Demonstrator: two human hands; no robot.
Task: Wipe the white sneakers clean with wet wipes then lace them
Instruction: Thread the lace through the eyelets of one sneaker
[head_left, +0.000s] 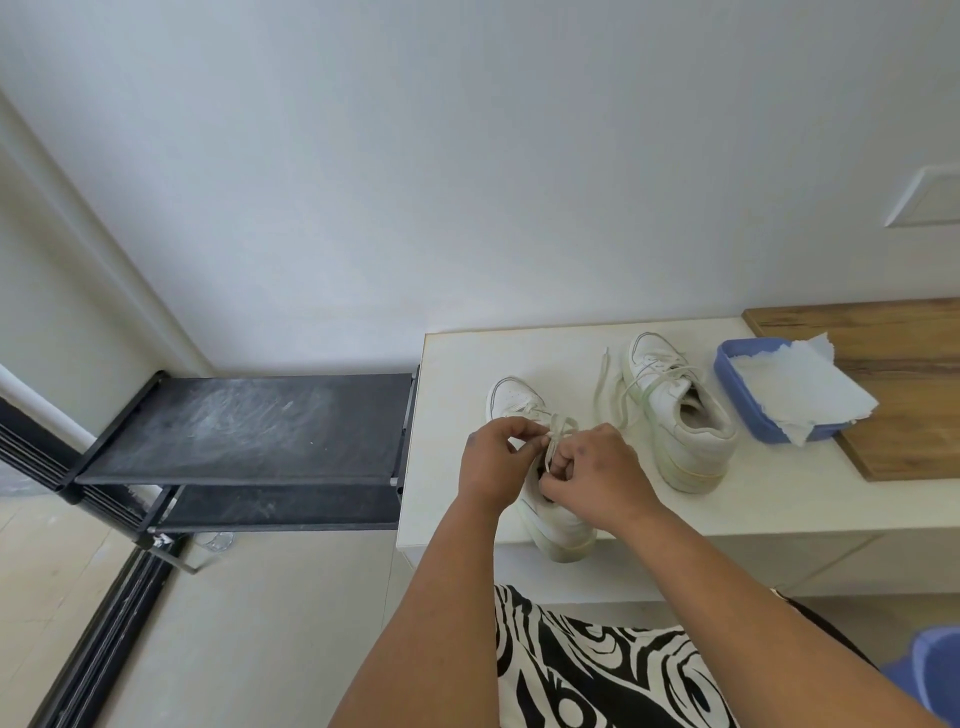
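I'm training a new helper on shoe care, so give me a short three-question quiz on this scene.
1. True or false: both hands, left and right, work the lace of the near sneaker.
2. Where is the wipe? A) in the blue tray B) on the black rack C) inside a shoe
3. The far sneaker has laces that hang ____.

Key: 1 true; 2 A; 3 loose

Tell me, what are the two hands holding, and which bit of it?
Both hands, left hand and right hand, pinch the shoelace of the near sneaker, over its tongue area, near the top eyelets.
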